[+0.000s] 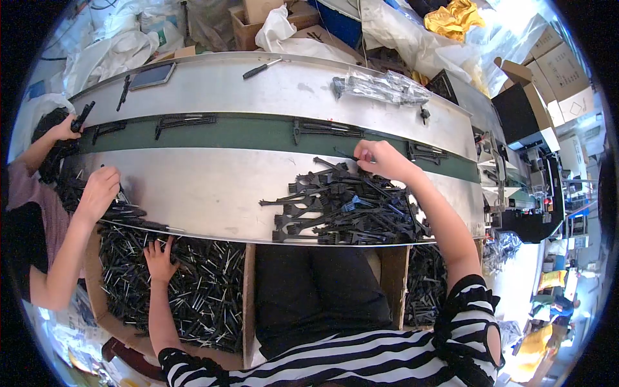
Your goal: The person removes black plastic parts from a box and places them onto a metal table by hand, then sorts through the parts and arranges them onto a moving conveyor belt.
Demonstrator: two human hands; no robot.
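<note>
Left hand [161,261] apparently touches parts [206,293]; right hand [382,160] pinches a dark piece [345,153].

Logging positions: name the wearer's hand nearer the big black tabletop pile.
Right. Right hand: at the far edge of the black pile. Left hand: lower left, at the parts box.

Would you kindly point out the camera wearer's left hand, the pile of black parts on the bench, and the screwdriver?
Left hand [160,264], head view: on the back of the hand.
Pile of black parts [347,217], head view: near its middle.
Screwdriver [258,69], head view: on its dark handle.
</note>
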